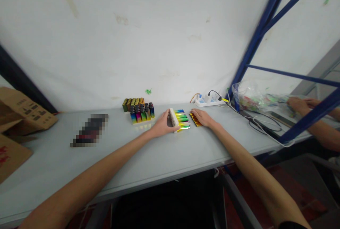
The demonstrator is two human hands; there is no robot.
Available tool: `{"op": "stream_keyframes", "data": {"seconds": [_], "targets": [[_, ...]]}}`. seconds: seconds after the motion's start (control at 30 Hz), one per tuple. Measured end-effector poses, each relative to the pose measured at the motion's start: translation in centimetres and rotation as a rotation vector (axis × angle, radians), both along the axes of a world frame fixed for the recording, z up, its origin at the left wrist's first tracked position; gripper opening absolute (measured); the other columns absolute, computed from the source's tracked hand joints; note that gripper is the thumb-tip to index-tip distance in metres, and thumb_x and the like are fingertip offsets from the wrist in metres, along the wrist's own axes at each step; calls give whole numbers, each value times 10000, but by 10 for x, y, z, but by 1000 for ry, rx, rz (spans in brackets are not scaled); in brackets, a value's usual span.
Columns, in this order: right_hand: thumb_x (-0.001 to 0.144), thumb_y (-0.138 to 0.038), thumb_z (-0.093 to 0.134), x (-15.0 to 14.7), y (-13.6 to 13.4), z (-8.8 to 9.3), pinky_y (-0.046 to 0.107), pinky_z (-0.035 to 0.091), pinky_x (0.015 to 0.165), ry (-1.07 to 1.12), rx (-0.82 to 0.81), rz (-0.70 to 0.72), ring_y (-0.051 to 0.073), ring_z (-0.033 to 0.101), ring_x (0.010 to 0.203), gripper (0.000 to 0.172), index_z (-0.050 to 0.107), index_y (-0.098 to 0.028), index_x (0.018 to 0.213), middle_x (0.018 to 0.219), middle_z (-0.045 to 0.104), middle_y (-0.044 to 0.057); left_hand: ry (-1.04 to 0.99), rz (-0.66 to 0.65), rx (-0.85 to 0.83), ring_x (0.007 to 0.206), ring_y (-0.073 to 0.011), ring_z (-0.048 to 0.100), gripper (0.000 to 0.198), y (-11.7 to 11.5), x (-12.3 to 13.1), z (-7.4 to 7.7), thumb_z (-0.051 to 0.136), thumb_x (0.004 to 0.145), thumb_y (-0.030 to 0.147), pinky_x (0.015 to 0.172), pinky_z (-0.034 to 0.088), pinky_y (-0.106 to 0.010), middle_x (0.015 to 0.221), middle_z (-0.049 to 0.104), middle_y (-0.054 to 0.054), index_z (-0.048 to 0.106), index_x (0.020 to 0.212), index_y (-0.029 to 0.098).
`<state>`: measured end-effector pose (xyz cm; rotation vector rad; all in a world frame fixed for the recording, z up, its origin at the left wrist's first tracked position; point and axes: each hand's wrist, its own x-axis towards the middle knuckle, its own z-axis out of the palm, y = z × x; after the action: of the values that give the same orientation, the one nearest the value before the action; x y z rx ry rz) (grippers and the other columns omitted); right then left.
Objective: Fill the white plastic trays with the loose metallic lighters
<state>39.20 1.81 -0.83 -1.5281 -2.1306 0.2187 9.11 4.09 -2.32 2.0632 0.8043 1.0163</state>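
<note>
My left hand (pixel 162 125) grips a white tray (pixel 173 119) that is tipped on its side, thumb at the near end and fingers at the far end. Shiny lighters (pixel 182 118) in blue, green and yellow stick out of it towards the right. My right hand (pixel 202 117) is closed over a flat orange-and-yellow piece (pixel 195 119) with dark marks, lying on the table; its kind is unclear and the hand partly covers it. Left of my hands, black-topped multicoloured lighters (pixel 142 113) stand upright in a tray, with gold-coloured ones (pixel 129 105) behind them.
A power strip (pixel 208 100) with plugs and cables sits by the wall. Blue rack posts (pixel 248 53) rise at the right, beside a clear plastic bag (pixel 248 96). Another person's hands (pixel 299 105) are beyond. A blurred-out dark object (pixel 90 129) and cardboard boxes (pixel 23 112) are leftward.
</note>
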Motion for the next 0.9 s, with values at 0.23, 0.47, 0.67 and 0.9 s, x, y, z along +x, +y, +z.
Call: {"op": "stream_keyframes", "data": {"seconds": [0.23,0.47,0.67,0.9], "targets": [[1065,-614,206,-1,3,-2,454,397,1176,145,-10,-20,290,634,1263,672,706,-178,1178,1312,716,147,179,47,16,1470,-418,442,1230,-7,-1,9,861,665,633,1243,349,-561,1603,425,-244,271,1620,131],[1055,-668,196,-5,1,34,466,382,1200,249,115,-101,284,606,1322,747,700,-160,1270,1366,692,156,171,59,7,1446,-420,470,1249,-4,0,6,885,636,616,1233,365,-557,1586,445,-244,285,1617,127],[1078,-603,212,-67,7,52,423,325,1260,104,191,93,250,514,1438,718,598,-122,1445,1508,590,168,128,38,59,1443,-403,474,1210,2,-1,-4,891,656,588,1228,367,-563,1569,467,-219,287,1617,165],[1099,-507,170,-90,20,12,501,235,1304,-151,-43,135,263,305,1579,683,442,-107,1581,1664,388,173,76,7,62,1425,-397,496,1182,6,0,-8,916,627,567,1221,379,-567,1558,491,-194,344,1594,200]]}}
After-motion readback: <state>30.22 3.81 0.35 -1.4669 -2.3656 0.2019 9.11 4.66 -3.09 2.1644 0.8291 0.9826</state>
